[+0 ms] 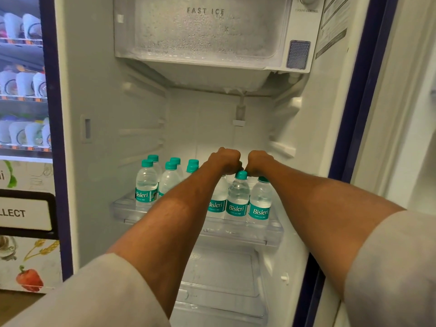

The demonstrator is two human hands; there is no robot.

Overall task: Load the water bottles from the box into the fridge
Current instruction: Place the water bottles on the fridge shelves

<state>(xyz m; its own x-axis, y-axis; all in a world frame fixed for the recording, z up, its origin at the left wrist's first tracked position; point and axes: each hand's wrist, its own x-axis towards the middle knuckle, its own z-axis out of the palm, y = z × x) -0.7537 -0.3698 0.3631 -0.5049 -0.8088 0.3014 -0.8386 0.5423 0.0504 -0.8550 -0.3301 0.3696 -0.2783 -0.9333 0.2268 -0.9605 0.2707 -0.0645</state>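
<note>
A vending machine stands at the left edge, its glass front showing three lit rows of white wrapped packs on wire shelves. Below the glass sits a black-framed white panel reading "LLECT", cut off by the frame edge. Under that, the machine's white front carries printed pictures: a red pepper and yellow wheat ears. A strip of brown floor shows beneath.
</note>
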